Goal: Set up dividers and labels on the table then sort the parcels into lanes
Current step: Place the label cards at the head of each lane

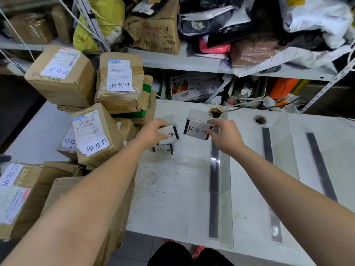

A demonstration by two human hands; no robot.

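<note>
Labels, three — left hand (pixel 152 131) grips first label (pixel 171 133), right hand (pixel 223 134) pinches 异常件 label (pixel 196 130), 已完成 label (pixel 163 150) lies loose — three dividers (pixel 214 179).

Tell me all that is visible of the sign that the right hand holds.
The sign is a clear plastic holder with a white card printed 异常件 in black and a dark strip at each end. It is tilted, right end lower, over the white table, near the far end of a clear divider. The right hand pinches its right end.
</note>
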